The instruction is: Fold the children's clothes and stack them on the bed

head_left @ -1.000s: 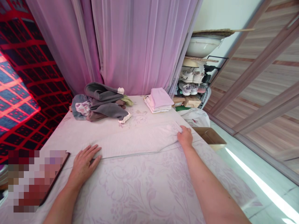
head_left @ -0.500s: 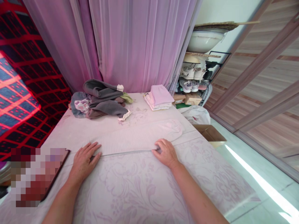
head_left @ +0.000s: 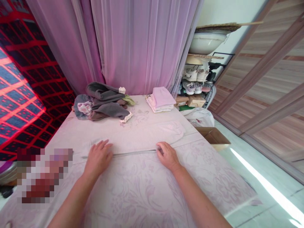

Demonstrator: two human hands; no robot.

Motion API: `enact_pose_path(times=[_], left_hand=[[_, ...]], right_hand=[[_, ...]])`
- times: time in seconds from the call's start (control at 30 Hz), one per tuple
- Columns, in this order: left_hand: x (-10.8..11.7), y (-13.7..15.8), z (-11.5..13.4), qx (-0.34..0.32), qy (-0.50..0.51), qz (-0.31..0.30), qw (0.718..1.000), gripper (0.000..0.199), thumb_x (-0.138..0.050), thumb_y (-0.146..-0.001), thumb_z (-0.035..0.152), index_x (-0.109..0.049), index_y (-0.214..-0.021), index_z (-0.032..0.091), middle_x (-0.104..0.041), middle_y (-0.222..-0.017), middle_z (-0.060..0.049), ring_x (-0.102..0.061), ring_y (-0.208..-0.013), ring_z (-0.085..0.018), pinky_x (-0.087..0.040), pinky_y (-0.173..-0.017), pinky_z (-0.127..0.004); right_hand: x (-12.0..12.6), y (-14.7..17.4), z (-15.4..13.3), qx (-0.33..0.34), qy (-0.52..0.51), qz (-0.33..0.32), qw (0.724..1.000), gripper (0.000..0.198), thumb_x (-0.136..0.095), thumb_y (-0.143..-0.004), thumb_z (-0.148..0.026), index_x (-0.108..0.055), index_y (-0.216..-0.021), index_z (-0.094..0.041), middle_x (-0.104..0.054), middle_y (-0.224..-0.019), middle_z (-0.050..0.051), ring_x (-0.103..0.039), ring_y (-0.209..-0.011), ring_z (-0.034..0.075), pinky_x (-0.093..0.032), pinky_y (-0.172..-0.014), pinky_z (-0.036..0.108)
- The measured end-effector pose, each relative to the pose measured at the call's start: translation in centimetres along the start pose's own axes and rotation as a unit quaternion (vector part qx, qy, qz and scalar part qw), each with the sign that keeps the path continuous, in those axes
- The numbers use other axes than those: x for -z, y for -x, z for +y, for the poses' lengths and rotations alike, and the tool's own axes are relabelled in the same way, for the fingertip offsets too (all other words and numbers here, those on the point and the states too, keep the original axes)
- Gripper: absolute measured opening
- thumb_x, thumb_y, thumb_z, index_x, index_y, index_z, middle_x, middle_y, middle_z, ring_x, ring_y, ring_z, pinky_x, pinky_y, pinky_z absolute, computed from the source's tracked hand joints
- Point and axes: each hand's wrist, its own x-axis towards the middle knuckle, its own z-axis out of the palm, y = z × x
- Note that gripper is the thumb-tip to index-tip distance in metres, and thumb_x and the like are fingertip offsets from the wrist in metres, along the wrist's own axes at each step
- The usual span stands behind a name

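While flat, garment (head_left: 140, 136) against both hands (head_left: 99, 157) (head_left: 168, 155).

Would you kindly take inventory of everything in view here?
striped garment: one, pale, table centre
clothes pile: one, mostly grey, back left
folded stack: one, pink-white, back right
floral cover: one, white-lilac, on table
pixelated object: one, reddish, front left
curtain: at least one, purple, back
checked fabric: one, red-black, left
basin: one, white, upper right
shoes: several, white and grey, below basin
bag: one, white, right
open box: one, brown, floor
wardrobe: one, brown, right
left hand: one, bare, on garment
right hand: one, bare, at garment's edge
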Motion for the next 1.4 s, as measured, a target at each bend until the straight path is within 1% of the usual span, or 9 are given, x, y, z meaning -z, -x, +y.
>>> enact_pose_path(times=[0.17,0.27,0.37,0.5,0.67,0.9,1.0,1.2,1.4], left_hand=[[-0.8,-1.7,7.7,-0.174,0.106,-0.077,0.976,0.041,-0.043,-0.093,0.040,-0.055,-0.130,0.027,-0.049,-0.144,-0.004,-0.038,-0.137,-0.027,-0.026,-0.113,-0.052],[-1.6,-3.1,11.1,-0.198,0.134,-0.112,0.965,0.044,-0.035,-0.097,0.043,-0.051,-0.135,0.027,-0.046,-0.147,-0.004,-0.033,-0.140,-0.027,-0.022,-0.115,-0.052],[-2.4,-4.3,12.8,-0.204,0.147,-0.120,0.960,0.047,-0.028,-0.098,0.045,-0.048,-0.138,0.028,-0.044,-0.148,-0.003,-0.031,-0.141,-0.026,-0.019,-0.115,-0.053],[-3.4,-4.4,13.3,-0.209,0.135,-0.121,0.961,0.049,-0.029,-0.098,0.049,-0.046,-0.139,0.031,-0.039,-0.151,-0.004,-0.028,-0.142,-0.027,-0.019,-0.114,-0.054],[-4.1,-3.8,13.2,-0.232,0.104,-0.107,0.961,0.056,-0.033,-0.093,0.058,-0.037,-0.145,0.035,-0.034,-0.154,-0.007,-0.025,-0.143,-0.032,-0.016,-0.113,-0.058],[-3.0,-4.0,13.4,-0.252,0.104,-0.145,0.951,0.051,-0.038,-0.091,0.060,-0.042,-0.139,0.045,-0.027,-0.157,-0.005,-0.020,-0.142,-0.039,-0.011,-0.108,-0.068],[-2.6,-3.9,13.9,-0.241,0.114,-0.157,0.951,0.047,-0.042,-0.092,0.052,-0.046,-0.137,0.042,-0.027,-0.157,-0.008,-0.021,-0.143,-0.037,-0.012,-0.107,-0.070],[-3.6,-3.2,14.8,-0.231,0.158,-0.108,0.954,0.041,-0.047,-0.092,0.038,-0.053,-0.133,0.034,-0.041,-0.150,-0.007,-0.031,-0.140,-0.028,-0.015,-0.114,-0.059],[-3.5,-3.2,14.9,-0.215,0.178,-0.108,0.954,0.040,-0.050,-0.090,0.035,-0.055,-0.130,0.031,-0.042,-0.149,-0.007,-0.032,-0.140,-0.027,-0.015,-0.115,-0.058]], right_hand=[[1.4,1.0,-0.7,0.057,0.088,-0.077,0.991,0.025,-0.048,-0.085,-0.016,-0.069,-0.097,-0.021,-0.065,-0.076,0.004,-0.060,-0.072,0.017,-0.044,-0.069,0.027],[1.3,1.3,-1.4,0.053,0.150,-0.141,0.977,0.031,-0.049,-0.085,-0.017,-0.068,-0.110,-0.021,-0.068,-0.071,0.004,-0.062,-0.064,0.017,-0.042,-0.062,0.027],[1.1,1.0,-2.2,0.014,0.187,-0.182,0.965,0.033,-0.049,-0.086,-0.017,-0.064,-0.116,-0.019,-0.071,-0.073,0.007,-0.065,-0.063,0.019,-0.042,-0.058,0.028],[1.2,0.3,-2.9,-0.030,0.202,-0.205,0.957,0.024,-0.046,-0.088,-0.016,-0.066,-0.102,-0.017,-0.071,-0.070,0.010,-0.066,-0.062,0.022,-0.042,-0.055,0.030],[1.8,0.8,-2.9,-0.026,0.208,-0.192,0.959,0.021,-0.046,-0.088,-0.015,-0.067,-0.089,-0.017,-0.070,-0.067,0.011,-0.066,-0.060,0.021,-0.041,-0.055,0.029],[1.9,2.4,-1.0,0.034,0.164,-0.155,0.974,0.025,-0.047,-0.088,-0.017,-0.069,-0.101,-0.019,-0.068,-0.067,0.005,-0.062,-0.061,0.017,-0.041,-0.060,0.027],[2.4,2.2,0.2,0.045,0.105,-0.126,0.985,0.024,-0.048,-0.088,-0.017,-0.069,-0.099,-0.022,-0.068,-0.074,0.003,-0.062,-0.069,0.016,-0.043,-0.067,0.026],[2.7,0.1,1.7,0.081,0.057,-0.094,0.991,0.020,-0.057,-0.085,-0.015,-0.066,-0.100,-0.023,-0.064,-0.107,0.007,-0.058,-0.096,0.020,-0.044,-0.082,0.032],[1.3,-0.2,2.4,0.144,0.059,-0.106,0.982,0.012,-0.054,-0.090,-0.018,-0.064,-0.096,-0.021,-0.067,-0.101,0.006,-0.058,-0.094,0.019,-0.041,-0.085,0.034]])
